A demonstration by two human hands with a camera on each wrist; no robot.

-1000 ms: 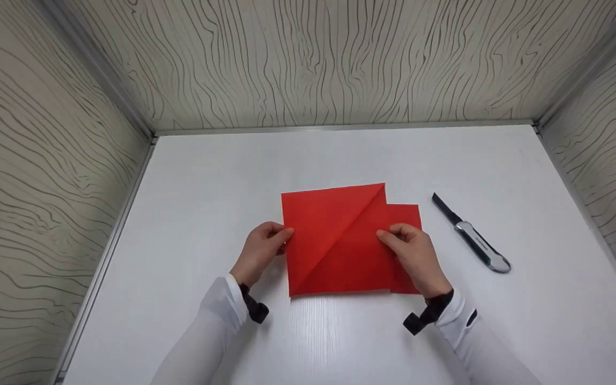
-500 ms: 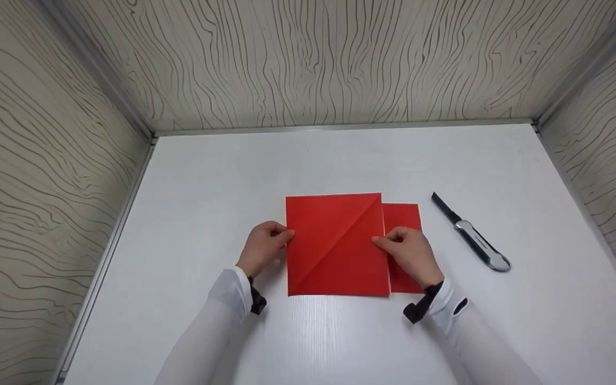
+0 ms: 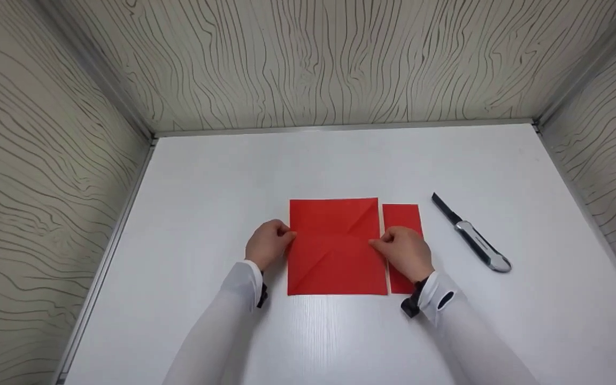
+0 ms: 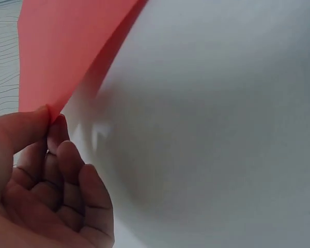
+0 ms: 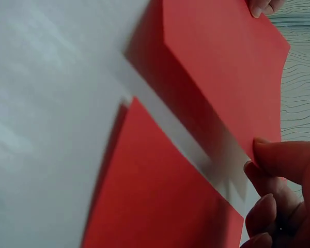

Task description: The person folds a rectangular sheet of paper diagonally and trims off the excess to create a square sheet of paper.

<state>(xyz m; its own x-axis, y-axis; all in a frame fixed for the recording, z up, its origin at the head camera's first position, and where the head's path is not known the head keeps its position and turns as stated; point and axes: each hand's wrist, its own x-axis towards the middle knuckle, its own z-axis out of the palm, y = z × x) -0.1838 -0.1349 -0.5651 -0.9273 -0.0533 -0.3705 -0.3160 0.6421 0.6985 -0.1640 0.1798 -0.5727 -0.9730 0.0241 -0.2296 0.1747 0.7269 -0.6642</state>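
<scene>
A square sheet of red paper with a diagonal crease is held between both hands. My left hand pinches its left edge between thumb and finger, the other fingers loosely curled in the left wrist view. On the opposite edge, my right hand pinches the sheet the same way. In the right wrist view the red sheet is lifted off the table, its shadow beneath. A narrow red paper strip lies just right of the square, partly hidden under my right hand.
A utility knife with its blade out lies to the right of the strip, blade pointing away to the far left. The white table meets wood-patterned walls at its back and sides.
Both hands have moved closer together with the sheet between them. Its far edge has come nearer to me, and its right edge has shifted left, so a narrow gap now shows beside the strip.
</scene>
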